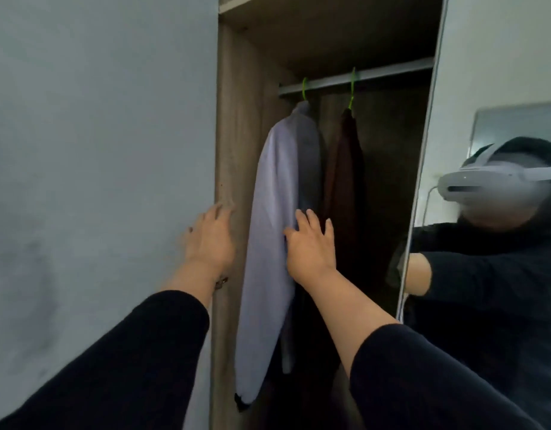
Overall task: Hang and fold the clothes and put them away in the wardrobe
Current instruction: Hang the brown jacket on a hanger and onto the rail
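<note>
A pale lilac shirt [274,231] hangs on a green hanger [305,88] from the wardrobe rail [389,74]. A dark brown garment [344,181] hangs beside it on a second green hanger [352,88]. My right hand [311,243] has its fingers spread and touches the right edge of the lilac shirt. My left hand [210,237] is spread in front of the wooden wardrobe side panel [234,119], left of the shirt; it is blurred and holds nothing.
A grey-white wardrobe door [97,181] fills the left. On the right a mirrored sliding door [491,88] reflects a person in black wearing a headset. The wardrobe's inside is dark below the garments.
</note>
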Tool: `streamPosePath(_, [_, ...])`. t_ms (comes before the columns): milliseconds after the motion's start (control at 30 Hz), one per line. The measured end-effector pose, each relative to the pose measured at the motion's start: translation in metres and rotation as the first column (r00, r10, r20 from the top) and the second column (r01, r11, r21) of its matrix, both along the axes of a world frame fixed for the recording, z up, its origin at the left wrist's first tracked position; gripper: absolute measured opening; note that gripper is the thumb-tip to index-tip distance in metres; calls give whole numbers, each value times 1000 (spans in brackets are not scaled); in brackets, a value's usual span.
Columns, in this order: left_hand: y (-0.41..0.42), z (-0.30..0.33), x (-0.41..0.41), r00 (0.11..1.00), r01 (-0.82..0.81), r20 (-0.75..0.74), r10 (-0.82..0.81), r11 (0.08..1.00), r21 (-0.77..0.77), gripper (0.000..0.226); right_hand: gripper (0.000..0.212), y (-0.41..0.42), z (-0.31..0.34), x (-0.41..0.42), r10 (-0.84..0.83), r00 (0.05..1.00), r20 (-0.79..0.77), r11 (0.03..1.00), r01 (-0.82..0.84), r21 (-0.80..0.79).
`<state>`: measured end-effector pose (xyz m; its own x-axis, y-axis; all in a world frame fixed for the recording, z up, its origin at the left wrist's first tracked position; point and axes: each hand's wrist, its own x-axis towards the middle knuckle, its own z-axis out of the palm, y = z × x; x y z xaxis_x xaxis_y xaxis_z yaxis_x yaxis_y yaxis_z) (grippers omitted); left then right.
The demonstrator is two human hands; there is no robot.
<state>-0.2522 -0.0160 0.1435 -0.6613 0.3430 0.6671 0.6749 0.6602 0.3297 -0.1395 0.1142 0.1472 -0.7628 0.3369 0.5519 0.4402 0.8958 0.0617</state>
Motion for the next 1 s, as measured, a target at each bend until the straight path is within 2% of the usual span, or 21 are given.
streamPosePath(133, [-74, -13, 40, 979, -199, 24, 200, 979, -52, 58, 56, -53, -24, 10, 148, 986, 78, 986, -141, -89])
streamPosePath(367, [-190, -6, 87, 883, -460, -118, 454, 887, -30, 53, 52, -180, -44, 1, 453, 891, 19, 880, -444, -169])
streamPosePath(467, [-227, 3, 98, 793, -573, -203, 575, 816, 75, 57, 51, -230, -46, -1, 546, 837, -42, 807, -539, -242])
streamPosePath(533, [-247, 8, 99, 765, -582, -174, 620, 781, 225, 56, 53, -261, -51, -1, 584, 809, -69, 757, -573, -315])
streamPosePath(567, [-256, 9, 97, 800, -537, -113, 590, 787, 304, 54, 58, -276, -55, -2, 594, 800, -83, 727, -578, -370])
streamPosePath(633, [-269, 9, 92, 936, -340, 78, 344, 820, 460, 49, 81, -304, -65, -3, 582, 805, -111, 642, -540, -544])
streamPosePath(667, [-274, 7, 89, 966, -254, 177, 190, 831, 495, 42, 93, -315, -71, -5, 566, 816, -117, 587, -499, -638])
streamPosePath(700, [-278, 2, 88, 964, -213, 247, 103, 852, 479, 32, 104, -323, -77, -8, 552, 826, -113, 536, -455, -711])
streamPosePath(767, [-281, -10, 86, 958, -215, 270, 98, 869, 446, 12, 118, -336, -90, -14, 519, 849, -97, 484, -386, -785])
streamPosePath(833, [-279, -19, 88, 960, -249, 229, 159, 858, 450, 13, 121, -341, -100, -18, 457, 883, -109, 502, -358, -788])
streamPosePath(1000, [-264, -34, 100, 961, -270, 92, 259, 826, 495, 18, 100, -343, -117, -7, 323, 927, -192, 473, -334, -815])
